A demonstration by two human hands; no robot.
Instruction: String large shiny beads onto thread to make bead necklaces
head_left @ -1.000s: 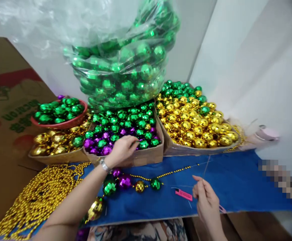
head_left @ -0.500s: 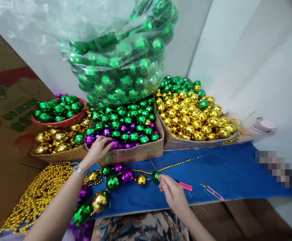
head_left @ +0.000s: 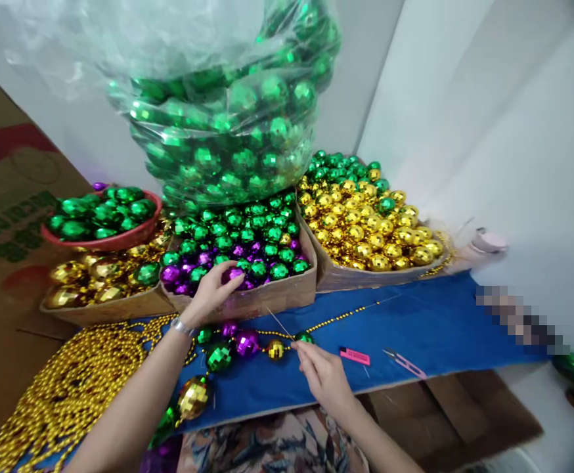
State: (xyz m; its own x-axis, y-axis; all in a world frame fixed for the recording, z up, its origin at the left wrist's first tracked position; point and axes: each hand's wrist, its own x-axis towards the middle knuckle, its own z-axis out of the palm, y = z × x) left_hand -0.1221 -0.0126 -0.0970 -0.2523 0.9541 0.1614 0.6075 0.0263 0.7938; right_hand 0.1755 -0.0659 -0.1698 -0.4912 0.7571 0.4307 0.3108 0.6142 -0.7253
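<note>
My left hand, with a watch on the wrist, reaches over the front edge of the middle cardboard box. Its thumb and index finger close around a shiny purple bead among green and purple ones. Pinched in my right hand is a thin long needle, its tip pointing up and left toward the box. Just behind that hand a green bead is partly hidden. A strand of large faceted beads, including a gold ball and a purple ball, lies on the blue cloth.
Gold bead strings are heaped at left. A red bowl of green beads stands over a box of gold ones. Gold beads fill the right box, and a plastic bag looms behind. A pink cutter and thread snips lie right.
My left hand has moved right along the box front to a purple bead. My right hand has shifted slightly left, and the needle now shows clearly. The view has turned a little right.
</note>
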